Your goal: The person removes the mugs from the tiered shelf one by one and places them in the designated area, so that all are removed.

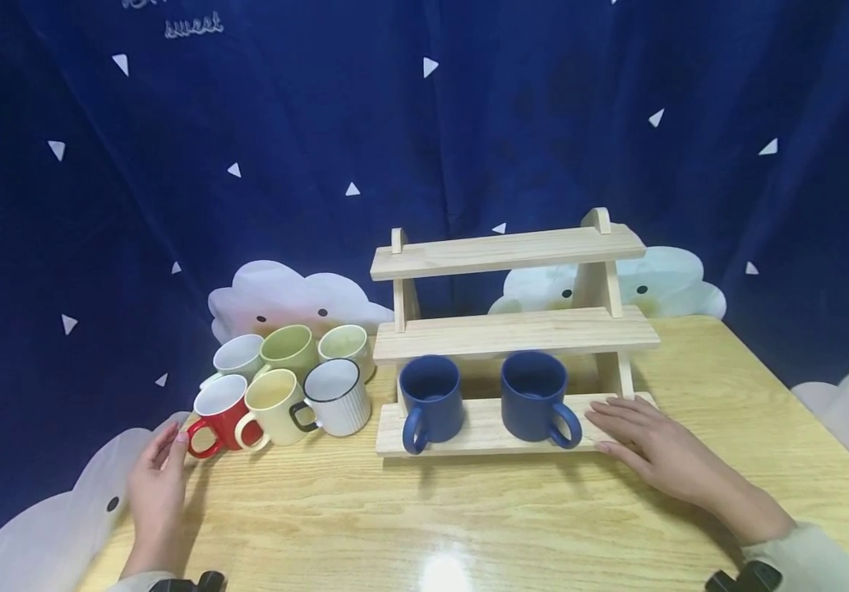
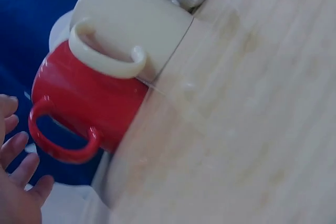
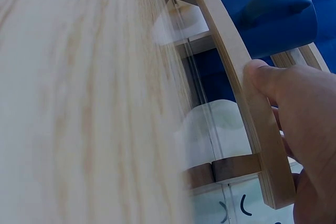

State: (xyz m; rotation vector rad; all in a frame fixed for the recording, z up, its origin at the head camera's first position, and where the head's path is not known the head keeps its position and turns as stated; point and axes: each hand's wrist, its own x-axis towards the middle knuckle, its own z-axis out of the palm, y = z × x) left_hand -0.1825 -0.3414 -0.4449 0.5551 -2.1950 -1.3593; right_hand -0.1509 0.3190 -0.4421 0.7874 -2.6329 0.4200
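My left hand [image 1: 159, 479] is beside the red mug [image 1: 235, 420], its fingers loosely spread near the handle. In the left wrist view a gap shows between these fingers [image 2: 24, 170] and the red handle. My right hand [image 1: 649, 448] rests on the right end of the lowest shelf [image 1: 480, 448], fingers extended over the board. Its thumb [image 3: 265, 77] lies at the board's front edge in the right wrist view. Two dark blue mugs stand upright on that shelf: the left blue mug [image 1: 435, 395] and the right blue mug [image 1: 531, 399], nearest to my right hand.
The cream mug [image 1: 279, 411] and the white ribbed mug with black handle [image 1: 339, 403] stand right of the red one. Behind them are a white mug [image 1: 239, 358], a green mug [image 1: 289, 349] and a pale green mug [image 1: 350, 349]. The wooden rack's upper boards [image 1: 505, 251] rise behind.
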